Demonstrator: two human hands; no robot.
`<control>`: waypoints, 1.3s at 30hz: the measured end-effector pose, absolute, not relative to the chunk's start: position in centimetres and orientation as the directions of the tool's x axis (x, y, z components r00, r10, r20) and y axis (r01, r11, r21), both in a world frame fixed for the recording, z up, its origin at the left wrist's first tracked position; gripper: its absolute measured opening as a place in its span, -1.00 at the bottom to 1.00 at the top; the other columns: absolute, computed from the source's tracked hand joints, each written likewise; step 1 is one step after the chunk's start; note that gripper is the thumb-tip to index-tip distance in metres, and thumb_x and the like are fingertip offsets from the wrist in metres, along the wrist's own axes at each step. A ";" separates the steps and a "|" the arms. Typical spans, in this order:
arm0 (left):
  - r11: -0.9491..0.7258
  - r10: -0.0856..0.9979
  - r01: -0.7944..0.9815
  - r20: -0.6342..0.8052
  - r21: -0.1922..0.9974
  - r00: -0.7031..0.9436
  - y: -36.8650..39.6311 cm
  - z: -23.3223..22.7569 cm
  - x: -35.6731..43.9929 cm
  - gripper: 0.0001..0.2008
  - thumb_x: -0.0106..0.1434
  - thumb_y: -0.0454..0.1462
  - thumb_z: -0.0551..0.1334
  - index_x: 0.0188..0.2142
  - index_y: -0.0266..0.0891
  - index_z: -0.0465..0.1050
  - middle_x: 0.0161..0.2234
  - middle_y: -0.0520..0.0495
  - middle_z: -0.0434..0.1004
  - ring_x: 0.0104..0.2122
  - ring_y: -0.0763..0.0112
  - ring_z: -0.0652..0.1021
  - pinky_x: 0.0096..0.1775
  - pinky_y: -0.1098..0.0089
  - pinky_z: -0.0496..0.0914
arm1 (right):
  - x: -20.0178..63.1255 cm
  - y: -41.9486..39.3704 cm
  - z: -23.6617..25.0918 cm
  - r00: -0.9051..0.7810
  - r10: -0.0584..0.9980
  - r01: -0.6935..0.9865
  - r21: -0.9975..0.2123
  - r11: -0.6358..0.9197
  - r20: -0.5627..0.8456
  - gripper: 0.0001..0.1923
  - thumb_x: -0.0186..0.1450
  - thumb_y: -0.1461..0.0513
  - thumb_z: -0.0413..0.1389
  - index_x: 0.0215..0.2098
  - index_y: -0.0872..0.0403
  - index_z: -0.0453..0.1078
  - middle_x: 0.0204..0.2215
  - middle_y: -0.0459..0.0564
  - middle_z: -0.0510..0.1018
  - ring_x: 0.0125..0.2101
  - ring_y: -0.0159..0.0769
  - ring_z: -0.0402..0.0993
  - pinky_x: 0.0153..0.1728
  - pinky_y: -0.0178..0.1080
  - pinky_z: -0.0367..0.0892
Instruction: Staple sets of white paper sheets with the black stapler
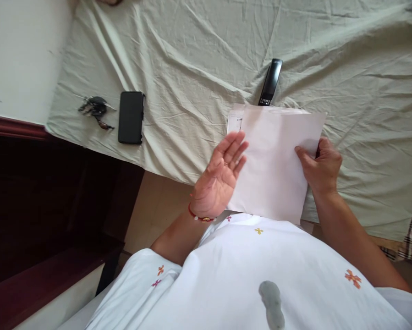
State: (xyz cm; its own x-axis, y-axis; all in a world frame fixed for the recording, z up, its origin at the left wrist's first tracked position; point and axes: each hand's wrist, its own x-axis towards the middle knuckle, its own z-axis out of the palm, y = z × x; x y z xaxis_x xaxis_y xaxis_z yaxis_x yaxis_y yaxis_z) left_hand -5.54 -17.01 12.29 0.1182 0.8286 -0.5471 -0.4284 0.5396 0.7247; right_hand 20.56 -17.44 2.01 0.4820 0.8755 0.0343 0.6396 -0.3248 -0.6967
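A home bedroom: rumpled bed sheet (206, 59) and dark wooden furniture (37, 206).

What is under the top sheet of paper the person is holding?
Under the top sheet, a second printed page peeks out at the upper left. The black stapler has its lower end hidden behind the papers. The page's print is mostly covered.

A stack of white paper sheets (274, 160) lies tilted over the bed's near edge, blank side up.

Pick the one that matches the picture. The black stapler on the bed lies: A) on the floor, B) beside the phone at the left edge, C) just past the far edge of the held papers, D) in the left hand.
C: the stapler lies on the sheet, its near end hidden behind the top edge of the papers held by the right hand.
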 end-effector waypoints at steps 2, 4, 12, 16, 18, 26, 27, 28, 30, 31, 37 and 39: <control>0.633 0.763 -0.484 -0.592 0.603 0.260 -17.3 11.0 -4.8 -0.56 0.35 0.12 0.30 0.12 0.06 0.56 0.31 -0.06 0.57 0.52 0.12 0.31 0.30 0.16 0.46 | 20.7 -17.4 1.5 0.488 0.872 0.636 -0.698 -0.328 0.035 -0.74 0.19 0.09 0.29 -0.18 -0.02 0.46 -0.40 -0.05 0.56 -0.44 -0.23 0.42 -0.34 -0.13 0.37; 0.697 0.707 -0.531 -0.588 0.482 0.394 -17.4 8.8 -4.2 -0.49 0.37 0.18 0.23 0.11 -0.03 0.57 0.36 -0.10 0.52 0.51 0.10 0.32 0.32 0.15 0.44 | 20.8 -17.4 1.3 0.461 0.882 0.677 -0.681 -0.277 0.100 -0.53 0.20 0.09 0.28 0.06 -0.01 0.46 -0.22 0.05 0.63 -0.31 -0.11 0.54 -0.27 -0.05 0.46; 0.721 0.663 -0.584 -0.618 0.374 0.423 -18.0 4.9 -3.5 -0.51 0.48 0.10 0.08 0.08 -0.09 0.60 0.43 -0.05 0.45 0.49 0.27 0.37 0.34 0.27 0.41 | 18.3 -19.4 5.6 0.190 0.927 0.828 -0.560 0.025 0.323 -0.78 0.47 0.09 0.12 -0.01 -0.14 0.57 -0.10 0.06 0.62 -0.05 -0.05 0.60 0.02 0.08 0.50; 0.706 0.678 -0.579 -0.624 0.408 0.388 -18.0 5.5 -3.4 -0.56 0.40 0.12 0.22 0.06 -0.06 0.60 0.38 -0.12 0.51 0.47 0.15 0.40 0.34 0.14 0.44 | 15.9 -19.8 5.1 0.070 0.991 0.611 -0.790 0.048 0.114 -0.82 0.45 0.14 0.17 -0.18 -0.18 0.66 -0.25 -0.03 0.64 -0.34 -0.25 0.57 -0.35 -0.16 0.49; 0.705 0.680 -0.581 -0.622 0.407 0.389 -17.9 5.4 -3.4 -0.55 0.39 0.12 0.23 0.06 -0.07 0.60 0.37 -0.14 0.52 0.46 0.12 0.41 0.34 0.11 0.43 | 15.3 -19.7 4.0 0.050 0.993 0.585 -0.809 0.059 0.109 -0.81 0.43 0.18 0.20 -0.18 -0.19 0.69 -0.27 -0.05 0.65 -0.32 -0.25 0.59 -0.30 -0.16 0.50; 0.732 0.618 -0.631 -0.639 0.256 0.458 -17.6 4.8 -3.7 -0.38 0.56 0.07 -0.07 0.19 -0.30 0.52 0.46 -0.23 0.39 0.50 0.25 0.35 0.42 0.29 0.33 | 15.7 -20.0 1.2 -0.076 0.957 0.602 -0.752 0.267 0.279 -0.73 0.48 0.24 0.19 -0.04 -0.21 0.72 -0.24 -0.05 0.70 -0.27 -0.27 0.55 -0.19 -0.16 0.48; 0.733 0.610 -0.639 -0.642 0.235 0.464 -17.6 4.8 -3.7 -0.38 0.57 0.05 -0.07 0.23 -0.33 0.50 0.46 -0.25 0.39 0.50 0.24 0.34 0.43 0.29 0.31 | 15.6 -20.1 1.0 -0.085 0.954 0.612 -0.741 0.277 0.287 -0.72 0.48 0.24 0.19 -0.02 -0.20 0.72 -0.24 -0.04 0.71 -0.28 -0.28 0.55 -0.20 -0.17 0.47; 0.733 0.604 -0.644 -0.645 0.219 0.467 -17.5 4.8 -3.7 -0.37 0.57 0.04 -0.06 0.26 -0.36 0.48 0.45 -0.27 0.41 0.51 0.24 0.33 0.44 0.28 0.30 | 15.6 -20.1 0.9 -0.089 0.954 0.623 -0.731 0.279 0.288 -0.72 0.48 0.23 0.19 -0.01 -0.20 0.72 -0.24 -0.04 0.72 -0.29 -0.28 0.54 -0.21 -0.17 0.46; 0.733 0.598 -0.649 -0.648 0.205 0.472 -17.5 4.7 -3.7 -0.37 0.57 0.03 -0.04 0.31 -0.37 0.45 0.43 -0.28 0.44 0.51 0.24 0.33 0.46 0.27 0.29 | 15.6 -20.2 0.7 -0.089 0.954 0.639 -0.719 0.274 0.285 -0.71 0.49 0.23 0.18 0.02 -0.20 0.72 -0.24 -0.04 0.72 -0.29 -0.28 0.54 -0.22 -0.17 0.46; 0.732 0.599 -0.650 -0.647 0.204 0.472 -17.5 4.6 -3.7 -0.37 0.57 0.03 -0.03 0.32 -0.38 0.45 0.42 -0.28 0.45 0.51 0.23 0.33 0.46 0.27 0.28 | 15.5 -20.2 0.7 -0.089 0.954 0.642 -0.716 0.275 0.286 -0.71 0.49 0.23 0.18 0.03 -0.20 0.72 -0.24 -0.04 0.73 -0.29 -0.28 0.54 -0.22 -0.17 0.46; 0.731 0.609 -0.642 -0.645 0.232 0.461 -17.6 4.4 -3.7 -0.37 0.55 0.04 0.02 0.29 -0.40 0.47 0.38 -0.31 0.51 0.49 0.21 0.36 0.46 0.26 0.31 | 15.7 -20.1 0.6 -0.105 0.957 0.639 -0.719 0.274 0.272 -0.69 0.50 0.24 0.16 0.06 -0.18 0.71 -0.22 -0.05 0.74 -0.29 -0.26 0.53 -0.20 -0.16 0.47; 0.735 0.613 -0.630 -0.642 0.250 0.461 -17.7 4.4 -3.7 -0.39 0.55 0.04 0.02 0.24 -0.38 0.52 0.38 -0.29 0.50 0.49 0.21 0.37 0.46 0.26 0.31 | 15.8 -20.0 0.6 -0.106 0.961 0.645 -0.718 0.261 0.254 -0.69 0.50 0.23 0.15 0.04 -0.17 0.71 -0.22 -0.04 0.74 -0.29 -0.26 0.52 -0.21 -0.16 0.47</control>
State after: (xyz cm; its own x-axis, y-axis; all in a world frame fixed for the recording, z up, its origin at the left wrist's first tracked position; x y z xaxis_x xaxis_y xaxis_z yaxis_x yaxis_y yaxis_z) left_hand -3.71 -17.65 4.42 0.4609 0.6132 -0.6415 -0.6303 0.7351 0.2498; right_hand 15.79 -20.05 0.62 -0.1061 0.9614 0.2540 0.6455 0.2609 -0.7178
